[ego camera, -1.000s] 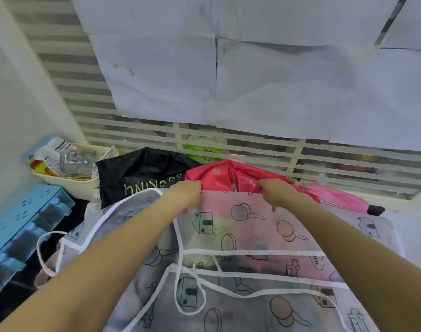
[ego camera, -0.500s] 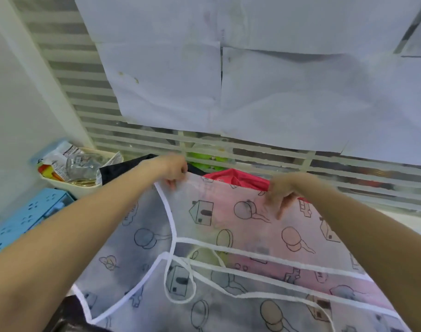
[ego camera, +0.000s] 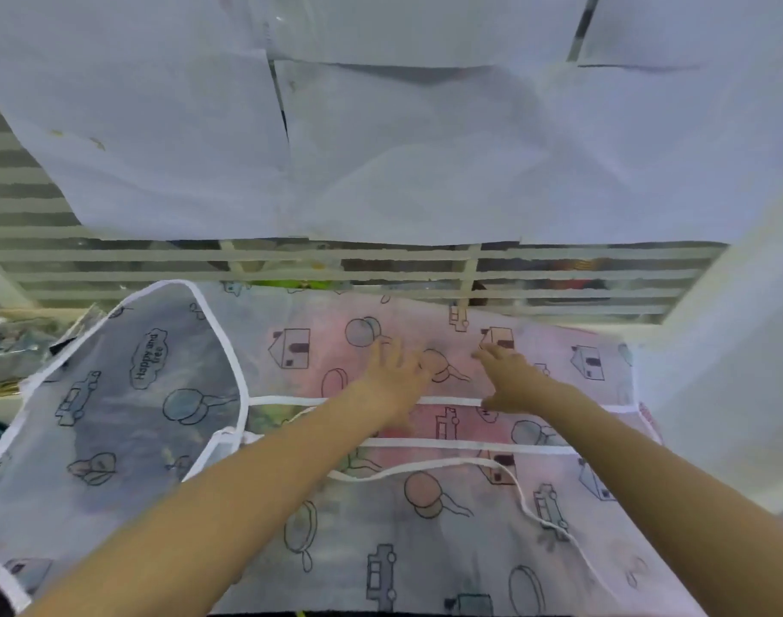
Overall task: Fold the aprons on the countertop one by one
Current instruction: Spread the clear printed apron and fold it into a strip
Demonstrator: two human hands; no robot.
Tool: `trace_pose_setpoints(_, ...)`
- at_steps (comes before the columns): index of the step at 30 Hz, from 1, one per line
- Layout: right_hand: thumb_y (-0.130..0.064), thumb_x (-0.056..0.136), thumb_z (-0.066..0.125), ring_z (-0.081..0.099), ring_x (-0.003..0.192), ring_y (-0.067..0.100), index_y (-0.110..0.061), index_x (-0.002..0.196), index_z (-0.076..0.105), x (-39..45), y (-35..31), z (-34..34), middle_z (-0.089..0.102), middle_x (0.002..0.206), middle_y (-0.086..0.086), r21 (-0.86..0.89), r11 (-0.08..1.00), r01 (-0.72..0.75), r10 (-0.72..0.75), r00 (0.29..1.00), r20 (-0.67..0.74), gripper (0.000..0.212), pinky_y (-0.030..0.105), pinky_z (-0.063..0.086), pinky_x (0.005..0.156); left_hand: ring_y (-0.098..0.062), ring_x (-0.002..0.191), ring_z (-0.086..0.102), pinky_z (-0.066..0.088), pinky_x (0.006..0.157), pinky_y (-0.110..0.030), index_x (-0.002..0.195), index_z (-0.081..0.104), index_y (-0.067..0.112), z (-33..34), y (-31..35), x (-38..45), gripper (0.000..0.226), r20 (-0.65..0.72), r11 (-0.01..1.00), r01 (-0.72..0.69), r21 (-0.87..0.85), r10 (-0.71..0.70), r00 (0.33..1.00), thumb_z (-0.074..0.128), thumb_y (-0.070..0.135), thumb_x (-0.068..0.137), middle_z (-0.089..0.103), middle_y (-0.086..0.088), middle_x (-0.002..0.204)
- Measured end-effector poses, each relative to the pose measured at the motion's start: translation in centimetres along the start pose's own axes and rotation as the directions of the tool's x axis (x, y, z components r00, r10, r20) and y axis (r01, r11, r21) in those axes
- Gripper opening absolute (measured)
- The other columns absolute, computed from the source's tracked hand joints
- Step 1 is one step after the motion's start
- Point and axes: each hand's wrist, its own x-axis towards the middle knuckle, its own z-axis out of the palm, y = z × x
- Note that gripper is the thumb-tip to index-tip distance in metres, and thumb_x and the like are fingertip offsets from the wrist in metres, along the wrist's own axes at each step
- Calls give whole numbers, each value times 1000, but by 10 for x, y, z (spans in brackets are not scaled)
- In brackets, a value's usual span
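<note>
Both hands (ego camera: pixel 396 376) flat on apron (ego camera: pixel 425 527)

Count, head view: 1 sheer printed apron (ego camera: pixel 380 505) spread across the countertop, white-trimmed, with 1 loose white tie (ego camera: pixel 521 496) trailing toward the near right corner. 2 hands on it: left hand (ego camera: pixel 391 378), right hand (ego camera: pixel 507 378), fingers spread flat. Paper sheets (ego camera: pixel 167 140) on the back wall: at least 4, edges overlapping.

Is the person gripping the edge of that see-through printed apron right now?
No: both the left hand and the right hand lie flat with fingers spread on the apron, pressing it down rather than pinching its edge.
</note>
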Motion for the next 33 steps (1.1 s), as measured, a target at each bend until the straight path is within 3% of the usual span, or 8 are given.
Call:
trace_pose_setpoints(5,-13,88,58,7,144,32,-17,148,10,-28,38,41,-1,158,6,-150,986,-69,51,992,-116,76,49,20,113,-44,140,-19,-3,112,-61,150,-11,13,10,15,19,102,-37,990,14,143,-9,999,65,38,85,-24,-18,153)
trace_pose_setpoints(8,-5,87,54,9,144,31,-16,145,5,-23,44,56,2,158,7,-211,976,-48,1,976,-217,77,47,21,114,-43,140,-18,-1,114,-59,149,-16,13,15,14,22,98,-42,985,28,171,-21,999,61,26,89,-24,-18,154)
trace_pose_setpoints(13,-2,85,59,12,144,31,-10,150,9,-4,40,61,8,157,12,-284,958,-26,-54,961,-271,82,50,18,114,-40,142,-14,0,115,-57,148,-18,12,20,10,28,101,-1,976,43,212,-44,999,61,31,88,-19,-15,155)
trace_pose_setpoints(16,-5,68,77,41,131,34,-1,140,36,12,41,62,33,147,21,-298,954,-44,-56,945,-321,82,52,36,106,-37,144,-10,8,116,-54,149,-13,12,24,3,31,98,26,980,49,191,-55,998,62,29,88,-17,-13,157)
trace_pose_setpoints(20,-8,88,55,58,108,23,-9,120,53,14,44,38,59,122,7,-331,943,24,-123,951,-284,33,34,36,102,-32,145,-10,15,114,-52,149,-16,14,28,-4,28,101,34,987,53,150,-59,998,64,26,87,-19,-15,156)
trace_pose_setpoints(26,-9,96,42,53,102,17,-12,111,58,11,64,-9,61,106,3,-146,988,-48,-24,892,-452,22,27,39,94,-38,143,-13,12,115,-53,147,-16,7,27,-1,24,103,-74,973,145,178,-133,988,64,29,86,-21,-19,154)
trace_pose_setpoints(31,-17,97,44,48,80,14,-21,88,52,-8,66,-2,47,73,-7,-17,998,66,-68,981,-179,13,33,43,93,-41,143,-8,17,113,-54,150,-8,12,32,-5,15,82,-109,966,152,209,-131,985,50,4,93,-17,-13,156)
trace_pose_setpoints(33,-19,96,47,49,81,16,-18,90,55,-13,62,18,47,76,-5,-17,997,70,-71,996,-54,11,31,44,84,-40,143,-6,17,113,-53,151,-1,15,30,-8,9,73,-71,969,109,223,-95,993,43,1,94,-15,-9,157)
